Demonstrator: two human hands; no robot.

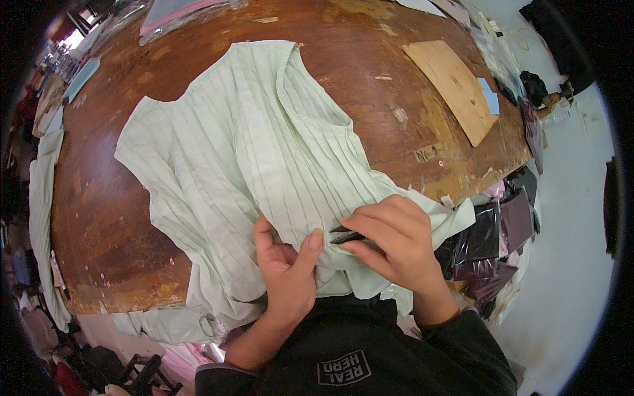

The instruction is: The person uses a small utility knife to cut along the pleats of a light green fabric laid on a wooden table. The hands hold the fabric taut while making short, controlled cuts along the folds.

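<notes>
A pale green sleeveless garment (pixel 198 152) with long pleats lies spread over the table and hangs over its near edge. My left hand (pixel 288 270) pinches the cloth near the lower end of the pleats, its thumb on top and other fingers partly under the fabric. In my right hand (pixel 396 241) is a small pair of black thread snips (pixel 348 235), held between thumb and fingers. The two blades point left, slightly apart, just above the cloth beside my left thumb. Any thread between the blades is too small to make out.
The worn brown wooden table (pixel 370 66) carries a tan board (pixel 452 86) at the far right and a plastic-wrapped pink bundle (pixel 178 20) at the far left. Dark plastic-wrapped packets (pixel 479 234) are piled beyond the right edge. Another pale green cloth (pixel 46 218) lies along the left edge.
</notes>
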